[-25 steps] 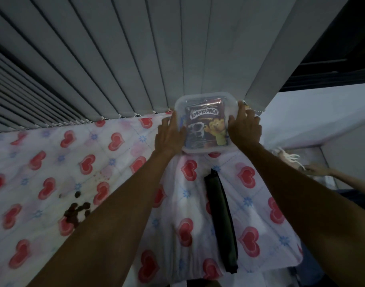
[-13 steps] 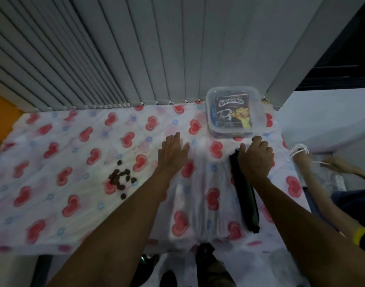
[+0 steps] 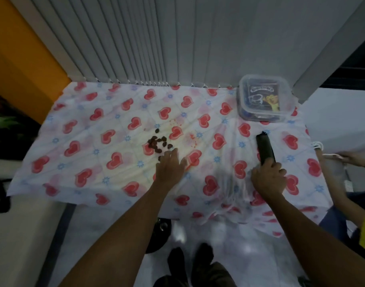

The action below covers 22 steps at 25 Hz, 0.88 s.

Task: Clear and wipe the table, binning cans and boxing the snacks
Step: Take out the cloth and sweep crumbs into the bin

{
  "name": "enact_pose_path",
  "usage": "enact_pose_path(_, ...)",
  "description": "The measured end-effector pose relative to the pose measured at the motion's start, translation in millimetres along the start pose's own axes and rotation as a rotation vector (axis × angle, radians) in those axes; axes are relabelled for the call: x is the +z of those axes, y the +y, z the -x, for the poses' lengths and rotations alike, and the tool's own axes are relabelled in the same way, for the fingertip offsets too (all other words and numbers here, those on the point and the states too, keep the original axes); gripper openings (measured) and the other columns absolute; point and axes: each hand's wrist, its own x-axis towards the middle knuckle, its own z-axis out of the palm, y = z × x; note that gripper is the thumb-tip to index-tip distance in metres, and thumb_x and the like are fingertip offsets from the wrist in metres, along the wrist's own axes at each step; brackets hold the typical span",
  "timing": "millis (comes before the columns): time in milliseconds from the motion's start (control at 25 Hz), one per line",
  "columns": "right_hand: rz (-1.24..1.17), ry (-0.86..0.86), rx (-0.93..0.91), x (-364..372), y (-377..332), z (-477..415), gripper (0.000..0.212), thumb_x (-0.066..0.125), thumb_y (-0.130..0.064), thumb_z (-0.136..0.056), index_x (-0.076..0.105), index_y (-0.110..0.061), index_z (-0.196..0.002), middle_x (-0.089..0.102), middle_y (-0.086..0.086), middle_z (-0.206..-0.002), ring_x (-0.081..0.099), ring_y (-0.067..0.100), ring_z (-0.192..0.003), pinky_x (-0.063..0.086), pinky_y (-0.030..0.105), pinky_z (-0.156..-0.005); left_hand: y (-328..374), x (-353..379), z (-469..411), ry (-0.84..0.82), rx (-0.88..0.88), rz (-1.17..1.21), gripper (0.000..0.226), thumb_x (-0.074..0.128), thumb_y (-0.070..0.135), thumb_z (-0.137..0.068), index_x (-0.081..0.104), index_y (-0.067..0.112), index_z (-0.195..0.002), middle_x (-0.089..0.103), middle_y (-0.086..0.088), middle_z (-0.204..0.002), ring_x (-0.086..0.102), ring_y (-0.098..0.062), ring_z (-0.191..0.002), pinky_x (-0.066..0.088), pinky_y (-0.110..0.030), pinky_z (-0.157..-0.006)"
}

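We find the counter [image 3: 78, 154] covered by a heart-print cloth [image 3: 119, 112] that hangs over the near edge. No cans are in view on it. At the far right corner stands the clear snack box [image 3: 265, 99], lid on, with a cereal packet visible inside; we judge the boxing step done, as far as this view shows. Right of centre lies a dark folded cloth [image 3: 265, 147], its near end under the right hand [image 3: 268, 178], whose fingers curl over it in a grasp. The left hand [image 3: 170, 168] lies spread and released, palm down, fingertips touching the near edge of a cluster of small brown crumbs [image 3: 156, 142] at mid-counter. Faint reddish stains [image 3: 193, 139] mark the cloth just right of the crumbs. We judge that gathering the crumbs and wiping remain outstanding. A second person's hands [image 3: 351, 159] appear at the right edge, clear of the work.
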Motion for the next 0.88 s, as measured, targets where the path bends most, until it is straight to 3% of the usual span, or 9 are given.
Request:
enact_pose_path(160, 0.026, -0.018, -0.182, -9, -35, 27, 0.049, 0.051, -0.040, -0.098, 0.041, -0.006, -0.132, 0.054, 0.025, -0.125, 0.057, 0.042, -0.110, 0.053, 0.050, -0.089, -24, 1, 35, 0.041, -0.076, 0.021, 0.053, 0.047, 0.046, -0.101, 0.045, 0.014, -0.144, 0.049, -0.015, -0.144, 0.049, -0.037, -0.129, 0.043, -0.052, -0.104)
enact_pose_path(280, -0.125, -0.037, -0.324, -3, -69, 64, 0.044, 0.053, -0.034, -0.096, 0.043, -0.007, -0.130, 0.057, 0.019, -0.114, 0.059, 0.035, -0.097, 0.056, 0.046, -0.081, -51, 5, 68, 0.074, -0.090, 0.059, 0.047, 0.052, 0.042, -0.100, 0.052, 0.011, -0.136, 0.055, -0.017, -0.132, 0.054, -0.040, -0.119, 0.049, -0.052, -0.096)
enact_pose_path(400, -0.198, -0.036, -0.514, 14, -92, 111, 0.035, 0.054, -0.028, -0.094, 0.049, -0.007, -0.122, 0.063, 0.015, -0.101, 0.061, 0.030, -0.080, 0.057, 0.040, -0.068, -82, 9, 105, 0.097, -0.137, 0.112, 0.050, 0.053, 0.041, -0.100, 0.052, 0.008, -0.138, 0.055, -0.019, -0.135, 0.052, -0.039, -0.124, 0.049, -0.054, -0.098)
enact_pose_path(560, -0.271, -0.228, -0.557, 25, -119, 157, 0.027, 0.059, -0.031, -0.094, 0.051, -0.016, -0.115, 0.064, 0.006, -0.098, 0.063, 0.024, -0.082, 0.055, 0.035, -0.067, -124, 21, 143, 0.121, -0.220, 0.118, 0.053, 0.053, 0.039, -0.102, 0.049, 0.005, -0.143, 0.051, -0.021, -0.142, 0.050, -0.040, -0.128, 0.046, -0.051, -0.104)
enact_pose_path(680, -0.228, -0.269, -0.628, 46, -123, 189, 0.020, 0.055, -0.032, -0.096, 0.052, -0.016, -0.107, 0.066, 0.005, -0.097, 0.067, 0.026, -0.084, 0.057, 0.039, -0.067, -156, 31, 164, 0.111, -0.280, 0.172, 0.052, 0.050, 0.043, -0.102, 0.049, 0.008, -0.140, 0.052, -0.017, -0.142, 0.049, -0.037, -0.131, 0.046, -0.052, -0.105)
enact_pose_path(800, -0.239, -0.326, -0.646, 70, -125, 213, 0.027, 0.056, -0.030, -0.096, 0.054, -0.016, -0.118, 0.066, 0.006, -0.113, 0.067, 0.027, -0.095, 0.056, 0.040, -0.075, -179, 39, 171, 0.094, -0.315, 0.173, 0.051, 0.049, 0.046, -0.101, 0.048, 0.013, -0.141, 0.054, -0.016, -0.140, 0.051, -0.037, -0.129, 0.047, -0.053, -0.104)
enact_pose_path(880, -0.213, -0.351, -0.632, 83, -125, 224, 0.028, 0.056, -0.029, -0.096, 0.054, -0.016, -0.121, 0.068, 0.008, -0.113, 0.068, 0.028, -0.094, 0.055, 0.039, -0.076, -190, 45, 173, 0.066, -0.333, 0.154, 0.054, 0.049, 0.047, -0.101, 0.047, 0.012, -0.143, 0.054, -0.018, -0.140, 0.052, -0.037, -0.127, 0.047, -0.051, -0.104)
